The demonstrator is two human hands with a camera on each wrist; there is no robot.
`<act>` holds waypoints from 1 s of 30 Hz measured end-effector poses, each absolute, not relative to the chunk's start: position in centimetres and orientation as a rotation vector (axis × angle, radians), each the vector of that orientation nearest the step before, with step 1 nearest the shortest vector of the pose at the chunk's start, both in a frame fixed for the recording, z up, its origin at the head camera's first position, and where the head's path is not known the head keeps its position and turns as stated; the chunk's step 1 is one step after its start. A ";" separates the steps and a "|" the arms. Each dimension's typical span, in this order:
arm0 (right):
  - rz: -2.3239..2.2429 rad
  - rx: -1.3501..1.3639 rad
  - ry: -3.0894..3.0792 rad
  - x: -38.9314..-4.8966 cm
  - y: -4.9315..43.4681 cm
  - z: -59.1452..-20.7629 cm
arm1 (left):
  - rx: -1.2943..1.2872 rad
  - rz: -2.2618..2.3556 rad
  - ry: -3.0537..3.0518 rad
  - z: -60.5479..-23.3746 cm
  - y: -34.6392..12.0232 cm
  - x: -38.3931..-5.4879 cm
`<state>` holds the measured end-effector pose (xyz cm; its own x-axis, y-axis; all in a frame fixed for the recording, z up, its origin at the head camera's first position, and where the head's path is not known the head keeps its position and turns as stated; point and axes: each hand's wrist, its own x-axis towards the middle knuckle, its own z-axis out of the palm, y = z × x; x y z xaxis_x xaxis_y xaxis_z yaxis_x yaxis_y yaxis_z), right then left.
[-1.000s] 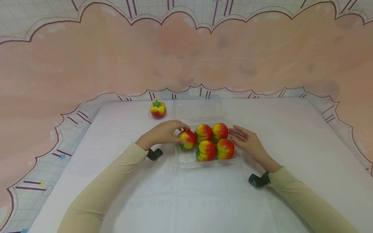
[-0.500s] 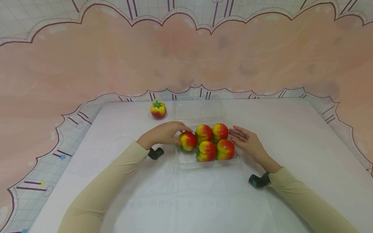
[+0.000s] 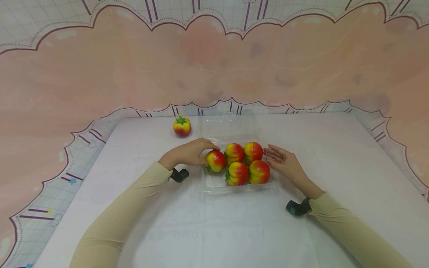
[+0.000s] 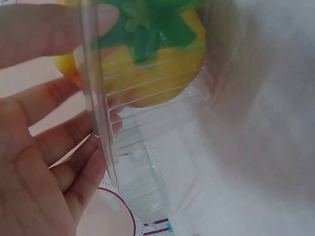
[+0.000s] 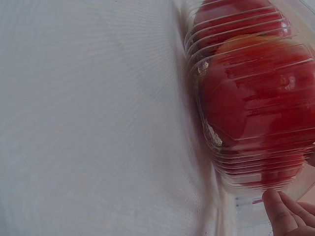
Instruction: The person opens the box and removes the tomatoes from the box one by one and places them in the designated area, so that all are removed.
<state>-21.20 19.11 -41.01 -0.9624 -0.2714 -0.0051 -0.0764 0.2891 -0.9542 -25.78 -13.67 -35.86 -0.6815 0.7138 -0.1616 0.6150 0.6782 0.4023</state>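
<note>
My left hand point(image 3: 187, 152) curls its thumb and fingers around a red-and-yellow fruit point(image 3: 216, 160) with a green star-shaped calyx, at the left end of a clear plastic clamshell box point(image 3: 214, 182). In the left wrist view, the thumb lies over the calyx point(image 4: 147, 49) and the other fingers reach behind the box wall. Several similar fruits point(image 3: 237, 173) sit to its right in the box. At the box's right end, my right hand point(image 3: 283, 160) is held with fingers extended beside the wall. The right wrist view shows fingertips point(image 5: 272, 199) at the ribbed plastic.
Another such fruit point(image 3: 182, 126) stands on the white table point(image 3: 151, 223), behind my left hand, calyx upward. The box's clear lid point(image 3: 231, 125) lies folded back toward the table's far edge. A patterned cloth backdrop point(image 3: 214, 67) rises behind.
The fruit under my left hand has turned slightly, and the thumb has drawn back to its left side. My right hand and the other fruits stay where they were.
</note>
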 end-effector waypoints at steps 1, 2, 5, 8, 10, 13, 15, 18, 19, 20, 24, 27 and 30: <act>-1.750 -0.324 2.383 -21.2 19.1 -41.0 | 1.057 0.462 2.583 -35.9 -13.7 -25.8; -1.749 -0.324 2.382 -21.2 19.1 -41.1 | 1.057 0.466 2.578 -36.0 -13.7 -25.8; -1.743 -0.318 2.386 -21.3 19.2 -41.1 | 1.067 0.482 2.565 -36.1 -13.7 -25.8; -1.735 -0.320 2.394 -21.2 19.2 -41.1 | 1.074 0.510 2.551 -36.2 -13.7 -25.8; -1.736 -0.324 2.395 -21.2 19.2 -41.0 | 1.088 0.524 2.546 -36.3 -13.7 -25.8; -1.736 -0.326 2.395 -21.1 19.2 -40.9 | 1.111 0.537 2.539 -36.4 -13.7 -25.9; -1.737 -0.324 2.395 -21.1 19.2 -40.9 | 1.115 0.547 2.534 -36.5 -13.7 -25.9; -1.734 -0.324 2.398 -21.2 19.2 -41.0 | 1.094 0.575 2.523 -36.6 -13.8 -26.1; -1.736 -0.323 2.396 -21.2 19.2 -41.0 | 1.083 0.583 2.519 -36.6 -13.9 -26.1; -1.741 -0.325 2.392 -21.2 19.2 -41.0 | 1.076 0.586 2.518 -36.6 -13.9 -26.2; -1.745 -0.329 2.387 -21.3 19.2 -41.1 | 1.091 0.575 2.518 -36.6 -13.9 -26.3; -1.737 -0.333 2.393 -21.3 19.2 -41.1 | 1.118 0.560 2.517 -36.5 -13.9 -26.4; -1.730 -0.331 2.398 -21.3 19.2 -41.1 | 1.119 0.565 2.506 -36.4 -13.9 -26.4</act>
<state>-21.28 19.22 -41.12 -0.9617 -0.2741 -0.0047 -0.0820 0.3039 -0.9492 -26.38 -13.86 -36.37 -0.6332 0.7609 -0.1417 0.6266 0.6114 0.4833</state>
